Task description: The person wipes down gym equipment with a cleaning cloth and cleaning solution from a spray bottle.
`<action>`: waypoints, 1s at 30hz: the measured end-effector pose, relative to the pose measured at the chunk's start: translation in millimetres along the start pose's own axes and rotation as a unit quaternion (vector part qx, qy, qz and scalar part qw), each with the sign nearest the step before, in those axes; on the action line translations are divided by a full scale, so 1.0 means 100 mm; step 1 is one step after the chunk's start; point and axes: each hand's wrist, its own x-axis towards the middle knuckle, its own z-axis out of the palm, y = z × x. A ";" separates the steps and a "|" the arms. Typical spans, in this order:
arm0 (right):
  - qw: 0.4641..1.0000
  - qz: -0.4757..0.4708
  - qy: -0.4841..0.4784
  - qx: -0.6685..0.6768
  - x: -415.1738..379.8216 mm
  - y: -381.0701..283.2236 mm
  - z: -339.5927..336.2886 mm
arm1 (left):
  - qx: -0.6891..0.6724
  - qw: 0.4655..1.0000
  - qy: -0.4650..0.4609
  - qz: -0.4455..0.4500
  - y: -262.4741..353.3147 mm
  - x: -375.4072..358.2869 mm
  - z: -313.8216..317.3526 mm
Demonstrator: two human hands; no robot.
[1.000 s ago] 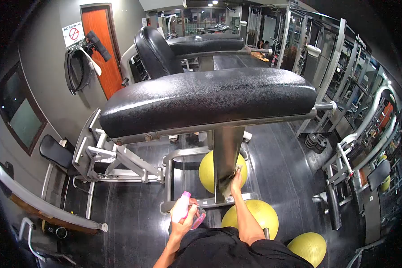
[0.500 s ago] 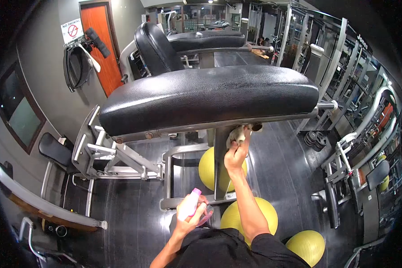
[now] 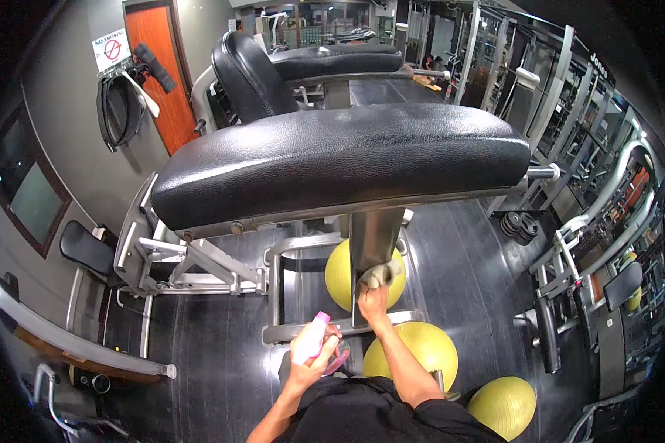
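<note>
My left hand (image 3: 307, 359) is wrapped round a spray bottle (image 3: 321, 319) with a pink nozzle and a see-through lower part, held low in front of my body. A pale cloth (image 3: 382, 274) is bunched in my right hand (image 3: 372, 301), pressed on the metal upright post (image 3: 371, 240) of a gym bench. Above the hands spreads the bench's long black padded top (image 3: 340, 159). The post's foot meets a grey floor frame (image 3: 277, 334) near my left hand.
Yellow exercise balls stand behind the post, with one ball (image 3: 421, 354) under my right forearm and another ball (image 3: 504, 406) at lower right. A leg machine (image 3: 192, 269) is on the left. Weight plates (image 3: 519, 227) lie on the right. A person (image 3: 434, 63) is far back.
My right hand has moved down the post with the cloth, from just under the pad to the lower part. My left hand keeps hold of the spray bottle in nearly the same place.
</note>
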 end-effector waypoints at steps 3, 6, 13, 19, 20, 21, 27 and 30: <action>0.988 0.012 -0.062 -0.138 -0.20 0.11 0.00 | 0.013 1.000 0.001 -0.007 -0.01 0.00 -0.02; 0.976 0.075 -0.165 -0.119 -0.15 0.14 -0.06 | 0.020 1.000 0.001 -0.004 0.03 0.01 0.01; 0.963 -0.236 -0.041 -0.123 0.77 -0.13 -0.40 | 0.036 0.999 0.003 -0.022 0.01 -0.01 0.03; 0.904 -0.390 0.001 -0.176 1.58 -0.85 -0.73 | 0.062 0.998 0.000 0.010 0.04 0.01 0.07; 0.894 -0.412 -0.017 -0.175 1.62 -0.88 -0.79 | 0.062 0.998 0.002 0.011 0.04 0.03 0.06; 0.883 -0.434 -0.037 -0.174 1.67 -0.90 -0.87 | 0.066 0.998 0.006 0.013 0.04 0.04 0.06; 0.837 -0.508 -0.121 -0.166 1.86 -1.04 -0.93 | 0.065 0.998 0.015 0.001 0.02 0.11 0.15; 0.833 -0.484 -0.081 -0.257 1.76 -0.91 -0.75 | 0.063 0.998 0.004 0.027 -0.04 0.15 0.14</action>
